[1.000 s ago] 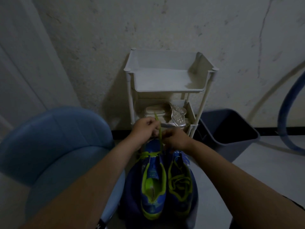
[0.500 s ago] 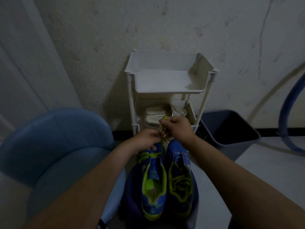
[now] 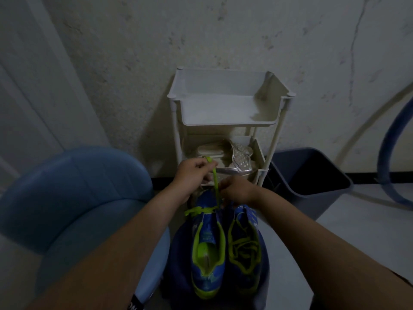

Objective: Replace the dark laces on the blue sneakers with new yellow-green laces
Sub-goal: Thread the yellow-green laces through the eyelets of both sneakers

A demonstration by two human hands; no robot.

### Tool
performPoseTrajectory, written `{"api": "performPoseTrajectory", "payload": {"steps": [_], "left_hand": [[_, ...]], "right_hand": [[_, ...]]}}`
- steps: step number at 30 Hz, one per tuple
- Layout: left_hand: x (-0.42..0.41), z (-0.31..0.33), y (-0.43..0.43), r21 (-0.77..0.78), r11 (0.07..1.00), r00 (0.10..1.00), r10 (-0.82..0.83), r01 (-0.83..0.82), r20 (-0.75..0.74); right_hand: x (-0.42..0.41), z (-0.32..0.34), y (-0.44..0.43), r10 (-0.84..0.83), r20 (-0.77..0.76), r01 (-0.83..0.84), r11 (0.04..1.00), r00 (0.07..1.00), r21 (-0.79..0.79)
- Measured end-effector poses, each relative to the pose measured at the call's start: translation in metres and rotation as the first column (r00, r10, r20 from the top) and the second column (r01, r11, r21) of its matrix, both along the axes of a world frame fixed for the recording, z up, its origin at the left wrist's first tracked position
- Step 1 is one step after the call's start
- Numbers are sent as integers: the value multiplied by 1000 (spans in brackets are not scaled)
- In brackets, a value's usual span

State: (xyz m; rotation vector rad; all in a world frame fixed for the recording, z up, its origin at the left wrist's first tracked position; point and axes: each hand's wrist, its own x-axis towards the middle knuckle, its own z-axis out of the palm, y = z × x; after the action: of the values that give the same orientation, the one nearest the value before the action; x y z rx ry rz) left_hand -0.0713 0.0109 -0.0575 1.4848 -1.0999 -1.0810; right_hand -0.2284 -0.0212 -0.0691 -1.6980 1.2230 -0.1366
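Note:
Two blue sneakers with yellow-green trim stand side by side on a dark blue stool, toes pointing away from me. The left sneaker [image 3: 206,253] has a yellow-green lace [image 3: 215,186] running up from its toe end. My left hand [image 3: 193,173] pinches the upper end of that lace and holds it taut above the shoe. My right hand [image 3: 237,191] grips the lace lower down, just above the left sneaker's toe. The right sneaker [image 3: 244,247] is laced in yellow-green.
A white tiered rack [image 3: 225,108] stands against the wall beyond the shoes, with pale sandals [image 3: 230,155] on its lower shelf. A dark bin [image 3: 312,175] sits at the right, a blue round chair [image 3: 73,198] at the left, a blue hoop [image 3: 388,148] at far right.
My left hand has risen and drawn the lace upward, while my right hand has dropped from above the rack's lower shelf down to the left sneaker's toe.

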Motion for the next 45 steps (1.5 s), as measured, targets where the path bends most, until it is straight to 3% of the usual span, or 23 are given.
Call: {"api": "performPoseTrajectory", "payload": {"steps": [5, 8, 11, 16, 18, 20, 23, 25, 28, 32, 37, 40, 42, 45], "left_hand": [[2, 0, 2, 15, 999, 999, -51, 51, 12], [1, 3, 3, 131, 987, 996, -92, 92, 1], [0, 1, 10, 258, 948, 973, -215, 187, 83], [-4, -9, 12, 398, 844, 852, -472, 361, 228], [-8, -11, 11, 375, 861, 832, -465, 345, 303], [-11, -11, 8, 286, 921, 873, -355, 266, 333], [-10, -5, 4, 104, 988, 964, -133, 111, 229], [-8, -3, 3, 24, 998, 981, -68, 65, 181], [-8, -3, 7, -3, 996, 987, -86, 87, 132], [-5, -5, 7, 58, 988, 974, -150, 143, 167], [1, -8, 7, 255, 954, 936, -229, 161, 269], [7, -23, 10, 460, 864, 804, -416, 203, 426], [8, -33, 15, 563, 784, 724, -545, 260, 424], [2, -40, 16, 506, 808, 647, -563, 301, 514]], "right_hand": [[3, -5, -2, 11, -28, -14, 996, 1000, -94], [6, 0, -4, -116, 184, 143, 980, 976, -140], [8, 12, -4, -234, 447, 283, 958, 863, -44], [7, 20, -2, -247, 563, 333, 942, 789, -53], [8, 19, -2, -247, 559, 354, 931, 791, -89], [9, 18, -3, -276, 529, 395, 910, 802, -123], [8, 15, -4, -359, 440, 430, 900, 823, -72], [6, 13, -3, -346, 335, 373, 928, 876, -18], [4, 10, 0, -165, 134, 172, 984, 977, -47], [4, 5, 3, 36, 29, -36, 999, 999, 4], [3, -1, -4, 6, 9, -5, 998, 1000, -56], [3, -1, -5, -54, 95, 64, 993, 994, -96], [3, -2, -5, -77, 142, 93, 989, 987, -112], [5, -3, -5, -85, 201, 112, 985, 976, -128]]}}
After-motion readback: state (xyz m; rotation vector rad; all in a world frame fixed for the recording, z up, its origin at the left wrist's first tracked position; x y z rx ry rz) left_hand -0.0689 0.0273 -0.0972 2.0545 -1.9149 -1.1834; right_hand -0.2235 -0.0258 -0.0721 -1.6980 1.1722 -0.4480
